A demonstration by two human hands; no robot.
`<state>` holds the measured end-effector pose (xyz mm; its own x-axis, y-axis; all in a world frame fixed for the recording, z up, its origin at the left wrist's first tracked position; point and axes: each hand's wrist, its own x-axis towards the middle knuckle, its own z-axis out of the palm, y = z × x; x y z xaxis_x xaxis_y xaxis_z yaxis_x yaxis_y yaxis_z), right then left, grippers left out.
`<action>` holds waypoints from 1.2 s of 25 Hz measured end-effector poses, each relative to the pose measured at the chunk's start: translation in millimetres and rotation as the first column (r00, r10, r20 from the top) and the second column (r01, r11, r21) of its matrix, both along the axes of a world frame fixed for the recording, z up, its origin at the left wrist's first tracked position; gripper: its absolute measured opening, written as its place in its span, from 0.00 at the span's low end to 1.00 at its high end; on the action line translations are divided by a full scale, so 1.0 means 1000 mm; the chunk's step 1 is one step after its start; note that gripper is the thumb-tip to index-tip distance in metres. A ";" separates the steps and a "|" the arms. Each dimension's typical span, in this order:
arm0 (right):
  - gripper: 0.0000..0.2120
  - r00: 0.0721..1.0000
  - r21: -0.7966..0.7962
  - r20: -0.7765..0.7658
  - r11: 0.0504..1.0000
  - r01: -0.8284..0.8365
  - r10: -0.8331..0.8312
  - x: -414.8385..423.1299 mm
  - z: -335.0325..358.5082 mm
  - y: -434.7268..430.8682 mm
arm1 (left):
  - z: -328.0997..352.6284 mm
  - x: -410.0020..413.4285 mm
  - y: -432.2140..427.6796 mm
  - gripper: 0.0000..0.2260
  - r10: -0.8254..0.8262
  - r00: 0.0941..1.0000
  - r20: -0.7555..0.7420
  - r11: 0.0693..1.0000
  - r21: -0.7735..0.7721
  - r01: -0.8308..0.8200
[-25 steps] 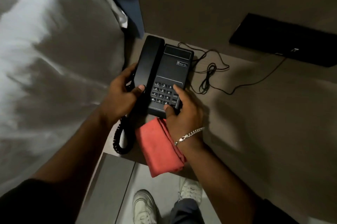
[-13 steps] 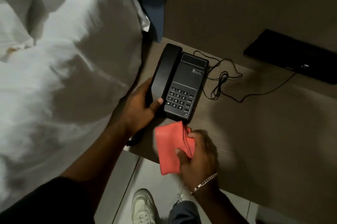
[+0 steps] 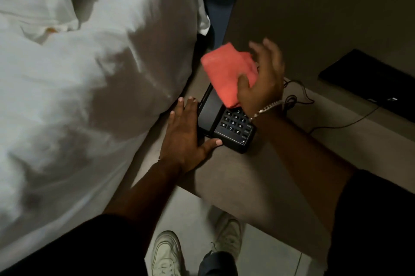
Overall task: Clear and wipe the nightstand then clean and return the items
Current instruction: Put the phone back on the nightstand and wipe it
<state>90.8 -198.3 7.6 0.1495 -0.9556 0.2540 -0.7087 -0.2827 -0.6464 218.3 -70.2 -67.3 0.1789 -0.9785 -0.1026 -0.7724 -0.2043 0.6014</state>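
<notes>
A black desk telephone (image 3: 233, 128) with a keypad stands on the brown nightstand (image 3: 258, 177) next to the bed. My left hand (image 3: 186, 138) lies flat against the phone's left side, fingers spread, thumb along its front edge. My right hand (image 3: 260, 82), with a silver bracelet at the wrist, holds a folded red cloth (image 3: 226, 73) over the far end of the phone. Cloth and hand hide the handset's upper part and the display.
A white pillow and bedding (image 3: 89, 87) press against the nightstand's left edge. The phone's black cord (image 3: 298, 100) coils behind it and runs right toward a flat black panel (image 3: 368, 82). White sneakers (image 3: 166, 253) stand on the pale floor below the front edge.
My right hand picked the red cloth up from the front of the nightstand and carried it over the far end of the phone. My left hand slid from the handset to the phone's side.
</notes>
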 end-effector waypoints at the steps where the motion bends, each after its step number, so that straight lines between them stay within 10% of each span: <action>1: 0.27 0.989 -0.044 -0.110 0.994 -0.104 0.099 0.006 -0.010 -0.004 | -0.002 -0.001 0.001 0.50 -0.003 1.000 0.026 1.000 -0.010 0.003; 9: 0.28 0.837 0.028 -0.403 0.919 -0.393 0.370 0.004 -0.049 0.076 | -0.007 -0.002 0.002 0.39 -0.021 0.994 0.106 1.000 0.019 0.019; 17: 0.24 0.919 0.039 -0.393 0.999 0.023 -0.006 -0.004 -0.029 -0.017 | -0.011 0.000 0.001 0.49 -0.056 0.983 0.174 0.998 0.045 0.048; 25: 0.21 0.854 0.063 -0.441 0.959 -0.276 0.275 -0.051 -0.047 0.095 | -0.009 -0.004 0.000 0.49 -0.048 0.975 0.215 0.997 0.064 0.035; 30: 0.24 0.912 0.063 -0.388 0.991 -0.114 0.130 -0.033 -0.049 0.063 | -0.017 -0.005 0.001 0.49 -0.033 0.967 0.252 0.998 0.057 0.020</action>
